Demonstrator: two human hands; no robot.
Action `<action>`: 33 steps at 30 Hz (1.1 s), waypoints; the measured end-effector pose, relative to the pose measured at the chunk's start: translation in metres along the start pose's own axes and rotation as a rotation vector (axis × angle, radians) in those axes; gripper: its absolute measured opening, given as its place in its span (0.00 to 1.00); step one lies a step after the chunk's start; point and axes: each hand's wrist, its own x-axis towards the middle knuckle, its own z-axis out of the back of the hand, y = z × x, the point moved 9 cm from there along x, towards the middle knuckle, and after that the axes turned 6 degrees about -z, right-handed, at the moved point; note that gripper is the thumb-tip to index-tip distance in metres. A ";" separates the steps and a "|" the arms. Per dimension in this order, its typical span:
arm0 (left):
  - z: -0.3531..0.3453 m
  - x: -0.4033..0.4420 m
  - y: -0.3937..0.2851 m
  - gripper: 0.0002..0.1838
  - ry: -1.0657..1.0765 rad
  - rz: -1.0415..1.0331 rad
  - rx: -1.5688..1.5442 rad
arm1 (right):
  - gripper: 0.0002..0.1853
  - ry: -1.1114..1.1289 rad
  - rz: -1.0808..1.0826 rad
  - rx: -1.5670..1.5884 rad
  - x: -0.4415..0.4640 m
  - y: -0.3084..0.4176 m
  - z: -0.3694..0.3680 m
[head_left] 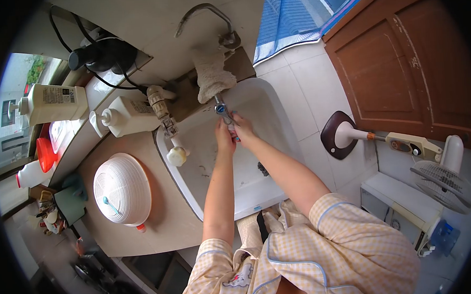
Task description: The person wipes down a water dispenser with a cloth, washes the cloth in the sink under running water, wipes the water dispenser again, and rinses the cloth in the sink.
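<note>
Both arms reach forward over a white sink (243,197). My left hand (225,138) and my right hand (243,128) meet close together just below a chrome tap (222,109). The fingers of both hands are curled inward, and right fingertips come up beside the tap's body. Small pale and bluish spots show between the hands, but I cannot make out what lies there. Whether water runs is not clear. A light, fluffy cloth (213,76) is wrapped around the pipe behind the tap. A white pipe fitting with a round knob (176,156) stands at the sink's left side.
On the left counter sits an upturned white ribbed basin (118,190). Pump bottles (132,116) and a red container (46,155) line the sill. A curved spout (201,7) sticks out above. At right are a brown door (402,69) and a standing fan (442,181).
</note>
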 end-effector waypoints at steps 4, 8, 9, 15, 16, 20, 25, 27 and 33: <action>-0.004 0.001 0.010 0.09 -0.045 0.145 -0.079 | 0.20 -0.107 0.024 -0.172 0.010 0.006 0.007; -0.006 0.011 0.013 0.09 -0.174 0.082 -0.041 | 0.25 -0.318 0.240 -0.641 -0.001 0.035 0.018; -0.004 0.013 0.018 0.08 -0.173 0.106 -0.015 | 0.25 -0.324 0.236 -0.667 -0.005 0.037 0.020; 0.002 0.021 0.043 0.07 -0.186 0.208 -0.048 | 0.24 -0.193 0.275 -0.794 -0.018 0.043 0.019; 0.001 0.024 0.048 0.05 -0.133 0.244 -0.071 | 0.24 -0.194 0.275 -0.794 -0.018 0.044 0.019; 0.003 0.025 0.054 0.07 -0.108 0.395 -0.012 | 0.22 -0.119 0.285 -0.882 0.004 0.037 0.024; -0.014 0.023 0.009 0.23 0.300 0.124 0.637 | 0.20 -0.057 0.396 -0.944 -0.020 0.058 0.037; -0.024 0.009 -0.008 0.24 0.417 0.194 0.591 | 0.19 -0.065 0.280 -0.797 -0.022 0.057 0.048; -0.051 -0.004 -0.019 0.32 0.823 -0.143 0.756 | 0.18 0.354 0.286 -0.984 -0.012 0.045 0.005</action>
